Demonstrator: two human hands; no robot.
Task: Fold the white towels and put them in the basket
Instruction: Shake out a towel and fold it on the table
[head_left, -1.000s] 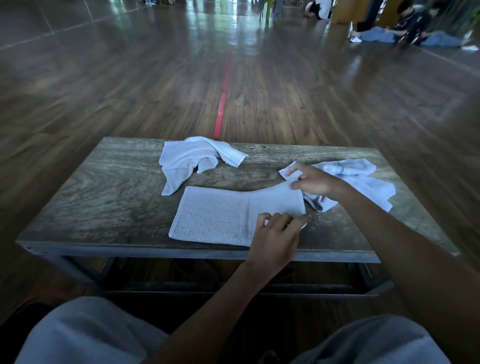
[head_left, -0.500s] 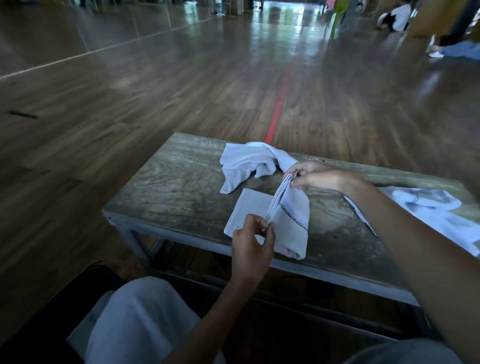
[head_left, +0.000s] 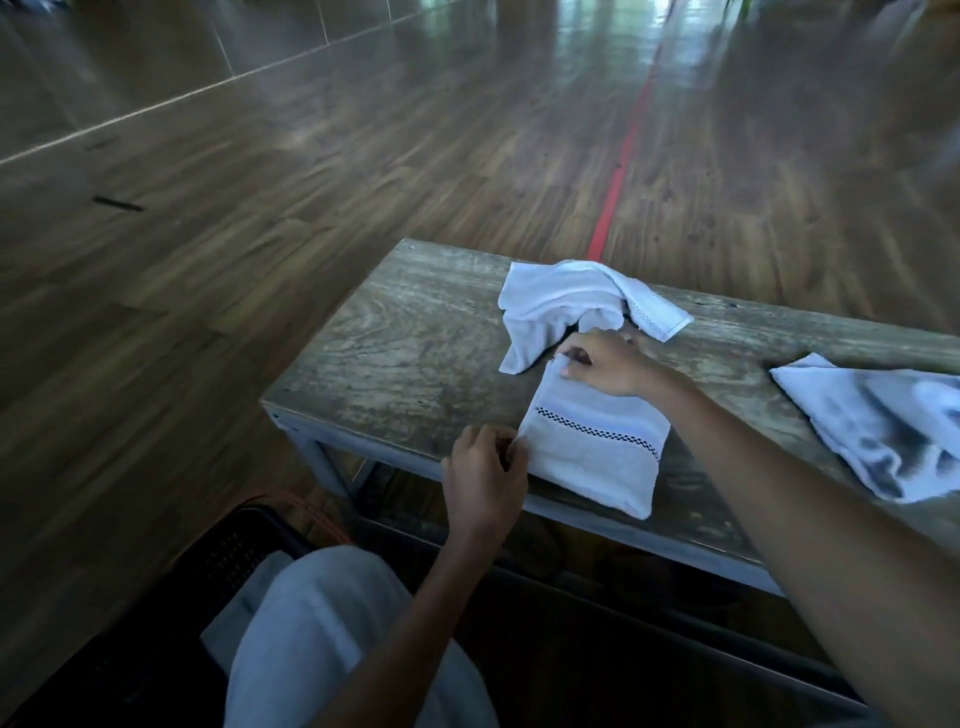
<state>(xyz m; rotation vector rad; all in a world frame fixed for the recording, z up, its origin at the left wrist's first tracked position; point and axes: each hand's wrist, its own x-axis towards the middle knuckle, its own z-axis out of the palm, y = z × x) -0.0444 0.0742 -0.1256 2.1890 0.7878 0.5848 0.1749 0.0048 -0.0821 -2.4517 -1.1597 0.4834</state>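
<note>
On a low wooden table (head_left: 395, 332), a folded white towel (head_left: 597, 457) with a dark dotted stripe lies flat at the near edge. The left hand (head_left: 485, 478) pinches its near left corner with curled fingers; the right hand (head_left: 608, 364) pinches its far left corner. A crumpled towel (head_left: 561, 301) sits just beyond, another loose towel (head_left: 883, 431) far right. A dark basket (head_left: 228, 551) stands on the floor, near left.
</note>
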